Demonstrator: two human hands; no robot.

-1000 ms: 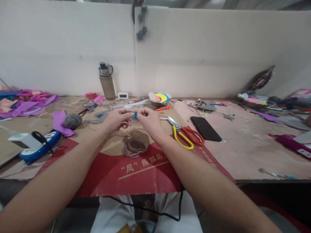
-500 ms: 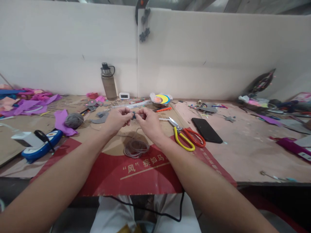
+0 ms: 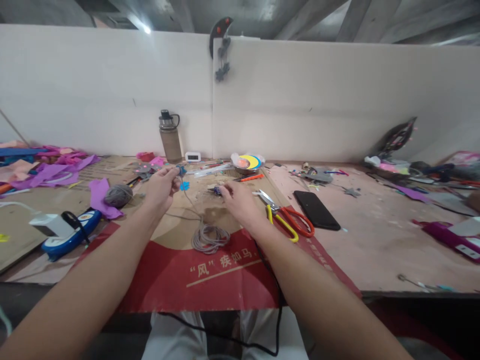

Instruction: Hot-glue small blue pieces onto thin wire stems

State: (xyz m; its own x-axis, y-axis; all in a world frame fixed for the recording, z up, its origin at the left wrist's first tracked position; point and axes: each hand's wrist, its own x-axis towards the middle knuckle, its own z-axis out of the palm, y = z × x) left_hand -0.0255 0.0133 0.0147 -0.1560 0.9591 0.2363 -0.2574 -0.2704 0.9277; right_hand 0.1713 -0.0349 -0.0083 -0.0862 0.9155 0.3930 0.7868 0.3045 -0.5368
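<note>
My left hand point(image 3: 162, 187) is raised over the left of the cardboard, its thumb and fingers pinched on a small blue felt piece point(image 3: 182, 170). A thin grey cord point(image 3: 193, 205) runs from near this piece down to a loose coil of cord point(image 3: 210, 239). Just below the pinch lies a bright blue scrap point(image 3: 184, 186). My right hand point(image 3: 238, 200) is low over the cardboard, fingers closed at a small dark bluish-purple thing point(image 3: 216, 190). Its kind is too small to tell. Scissors point(image 3: 277, 210) with yellow and red handles lie beside my right hand.
A black phone point(image 3: 316, 210) lies right of the scissors. Behind stand a bottle point(image 3: 170, 137) and a bowl point(image 3: 240, 167). At left are grey yarn point(image 3: 118, 196), purple felt point(image 3: 100, 197) and a blue power strip point(image 3: 71, 240). Red printed paper point(image 3: 202, 290) covers the front edge.
My hands were together at a small bluish thing; they have moved apart. The left has gone left with the blue piece, drawing up cord; the right has moved right and lower. The view has tilted up.
</note>
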